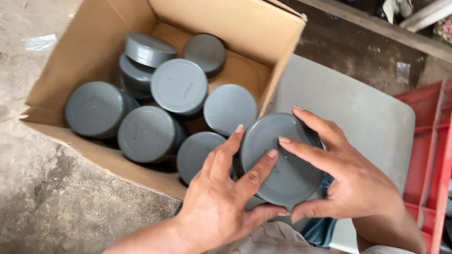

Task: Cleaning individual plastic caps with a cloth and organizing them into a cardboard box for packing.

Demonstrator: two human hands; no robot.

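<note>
While both hands close around it, a round grey cap (pixel 282 164) sits flat-face-up just above the person's lap, at the near right corner of the box. Left hand (pixel 221 202): fingers spread across the cap's left face, thumb hooked under the lower rim. Right hand (pixel 348 178): fingers fanned over the right rim and top, thumb beneath. The grip is a two-handed clasp, not a pinch. Just beyond, an open cardboard box (pixel 89 51) stands on a rough concrete floor (pixel 52 207), holding many similar grey caps (pixel 179 87), some stacked, some tilted. Behind the hands lies a pale grey board (pixel 358 108). A red plastic crate (pixel 431 141) sits at right.
</note>
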